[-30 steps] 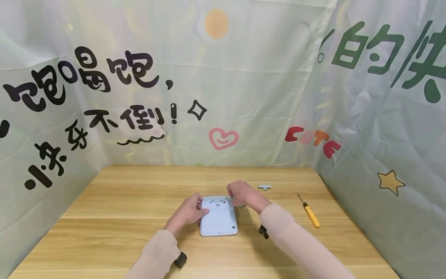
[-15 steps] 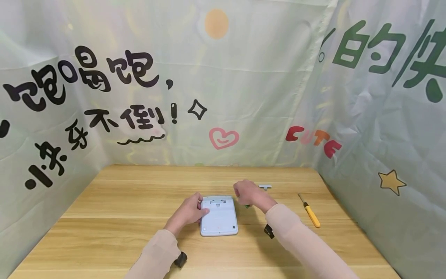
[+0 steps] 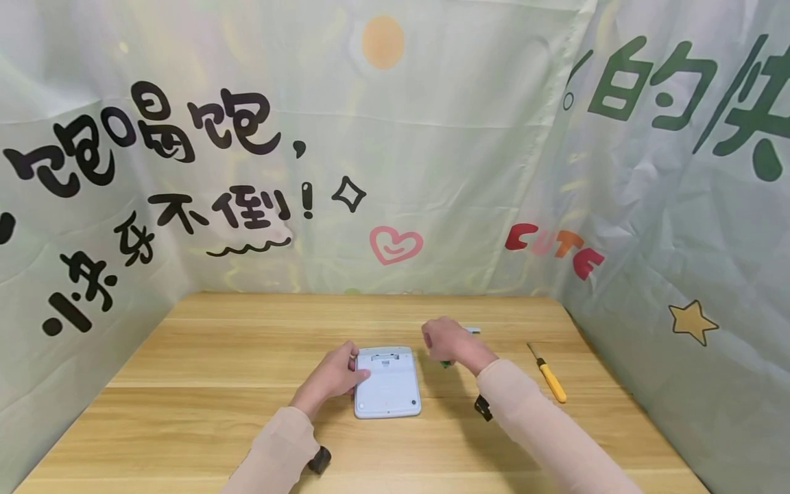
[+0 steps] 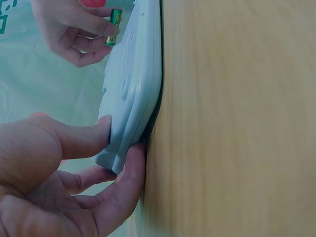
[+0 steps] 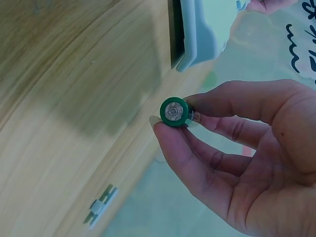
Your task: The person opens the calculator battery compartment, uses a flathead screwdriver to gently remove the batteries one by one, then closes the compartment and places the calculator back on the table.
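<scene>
A pale blue calculator [image 3: 387, 391] lies back side up on the table, its battery compartment [image 3: 385, 358] uncovered near the far edge. My left hand [image 3: 333, 374] grips its left edge, thumb on the upper face and fingers at the side; the left wrist view shows that edge of the calculator [image 4: 140, 94] pinched. To the right of the calculator, my right hand [image 3: 449, 341] pinches a green battery [image 5: 174, 112] between thumb and fingertips, above the table. From the right wrist, one flat metal end of the battery faces the camera.
The small battery cover [image 5: 100, 206] lies on the table behind my right hand, partly hidden in the head view. Farther right rests a screwdriver [image 3: 551, 381] with a yellow handle. Printed cloth walls [image 3: 395, 171] stand along the table's back and sides.
My right hand has moved right, away from the calculator, carrying the battery, and now covers part of the battery cover. The left hand and calculator stay in place.
</scene>
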Action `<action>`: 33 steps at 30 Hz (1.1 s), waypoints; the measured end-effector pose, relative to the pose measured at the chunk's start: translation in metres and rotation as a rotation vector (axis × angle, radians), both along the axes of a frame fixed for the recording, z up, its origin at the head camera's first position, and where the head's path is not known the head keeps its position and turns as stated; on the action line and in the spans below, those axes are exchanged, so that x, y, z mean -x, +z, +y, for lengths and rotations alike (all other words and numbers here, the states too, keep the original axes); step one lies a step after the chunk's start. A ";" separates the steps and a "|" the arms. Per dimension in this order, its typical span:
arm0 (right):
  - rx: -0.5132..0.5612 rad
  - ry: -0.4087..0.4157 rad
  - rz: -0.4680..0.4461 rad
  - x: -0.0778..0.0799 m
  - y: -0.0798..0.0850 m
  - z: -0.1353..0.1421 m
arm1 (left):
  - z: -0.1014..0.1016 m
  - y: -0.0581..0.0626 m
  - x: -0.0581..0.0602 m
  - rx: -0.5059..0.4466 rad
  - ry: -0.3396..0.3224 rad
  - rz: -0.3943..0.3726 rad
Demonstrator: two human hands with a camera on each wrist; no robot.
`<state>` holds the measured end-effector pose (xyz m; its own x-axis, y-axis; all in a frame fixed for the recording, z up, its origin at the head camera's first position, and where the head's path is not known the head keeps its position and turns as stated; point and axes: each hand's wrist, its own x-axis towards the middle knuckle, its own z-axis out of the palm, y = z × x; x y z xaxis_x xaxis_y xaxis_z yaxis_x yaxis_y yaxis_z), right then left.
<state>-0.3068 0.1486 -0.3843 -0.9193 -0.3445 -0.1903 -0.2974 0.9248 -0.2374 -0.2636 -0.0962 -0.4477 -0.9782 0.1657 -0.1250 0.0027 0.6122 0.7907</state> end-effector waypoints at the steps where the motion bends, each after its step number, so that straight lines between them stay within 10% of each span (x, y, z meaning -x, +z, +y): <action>1: -0.001 -0.001 0.000 0.000 0.000 0.001 | 0.000 0.000 0.000 -0.001 0.001 -0.001; 33: 0.047 -0.069 -0.033 0.004 -0.002 0.039 | -0.001 -0.001 0.000 -0.026 -0.005 0.007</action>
<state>-0.3110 0.1875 -0.3864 -0.9348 -0.2897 -0.2055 -0.2246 0.9303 -0.2900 -0.2641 -0.0971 -0.4488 -0.9782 0.1735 -0.1138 0.0112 0.5918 0.8060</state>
